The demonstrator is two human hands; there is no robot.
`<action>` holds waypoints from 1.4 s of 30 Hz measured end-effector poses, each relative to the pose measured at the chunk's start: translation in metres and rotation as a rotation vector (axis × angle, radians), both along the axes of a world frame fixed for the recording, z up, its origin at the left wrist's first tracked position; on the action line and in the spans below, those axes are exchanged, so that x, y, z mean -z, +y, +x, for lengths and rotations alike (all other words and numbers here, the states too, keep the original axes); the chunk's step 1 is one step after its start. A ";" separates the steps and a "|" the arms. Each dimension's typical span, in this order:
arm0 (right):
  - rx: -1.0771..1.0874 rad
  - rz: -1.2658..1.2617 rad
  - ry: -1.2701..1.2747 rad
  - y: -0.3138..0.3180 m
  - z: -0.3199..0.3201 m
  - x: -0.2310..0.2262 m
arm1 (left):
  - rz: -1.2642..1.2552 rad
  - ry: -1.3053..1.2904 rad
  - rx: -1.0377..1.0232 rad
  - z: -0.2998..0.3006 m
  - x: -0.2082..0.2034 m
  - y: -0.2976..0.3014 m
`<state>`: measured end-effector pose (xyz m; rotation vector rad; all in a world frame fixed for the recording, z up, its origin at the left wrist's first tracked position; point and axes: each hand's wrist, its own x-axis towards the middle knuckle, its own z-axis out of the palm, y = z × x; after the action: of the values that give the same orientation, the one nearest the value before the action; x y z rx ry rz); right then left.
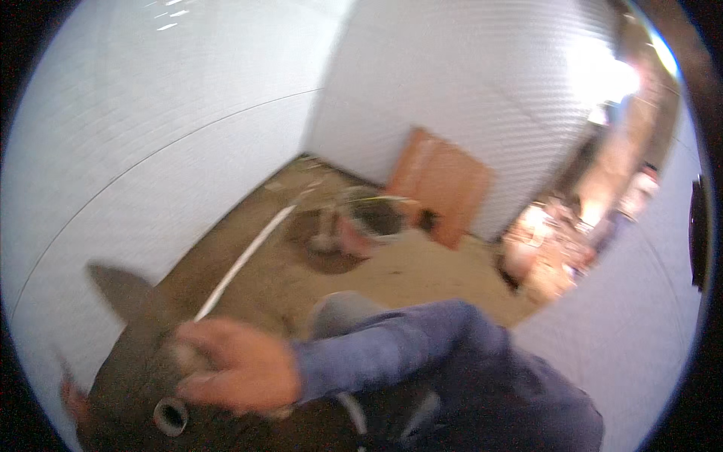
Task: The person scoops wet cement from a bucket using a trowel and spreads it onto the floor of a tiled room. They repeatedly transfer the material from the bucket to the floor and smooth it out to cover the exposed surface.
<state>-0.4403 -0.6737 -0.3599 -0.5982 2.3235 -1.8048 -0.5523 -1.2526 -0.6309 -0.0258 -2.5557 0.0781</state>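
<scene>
My right hand (245, 369), in a blue sleeve, reaches in from the right at the lower left. Its fingers and thumb curl round a small greyish thing (190, 357), too blurred to name. Just below the thumb is the round end of a pale hollow pipe (172, 416). At the far left rim a blurred, skin-coloured shape (73, 399) looks like part of my left hand; its fingers cannot be made out. A thin white strip (245, 260) runs along the brown sandy floor away from my right hand.
A bucket (369, 222) stands on the sand, with a reddish-brown board (444, 181) leaning on the ribbed white wall (467, 83) behind it. Another pale wall (181, 120) rises on the left. Beyond a gap at right lies a brightly lit heap of rubble (546, 248).
</scene>
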 end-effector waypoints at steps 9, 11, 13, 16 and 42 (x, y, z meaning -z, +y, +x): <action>0.234 0.001 -0.319 0.038 0.021 -0.082 | 0.324 0.665 -0.150 -0.090 -0.200 0.182; 0.292 0.011 -0.321 0.040 0.038 -0.078 | 0.368 0.682 -0.193 -0.080 -0.213 0.184; 0.293 0.023 -0.316 0.050 0.040 -0.071 | 0.335 0.661 -0.227 -0.083 -0.210 0.187; 0.276 -0.026 -0.377 0.061 0.022 -0.065 | 0.147 0.584 -0.233 -0.101 -0.195 0.205; 0.341 -0.028 -0.203 0.025 0.035 -0.052 | 0.176 -1.119 -0.273 -0.012 -0.057 0.059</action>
<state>-0.4056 -0.6488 -0.3079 -0.0143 2.3724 -1.9288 -0.5638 -1.1938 -0.5735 0.4729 -3.6531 -0.0877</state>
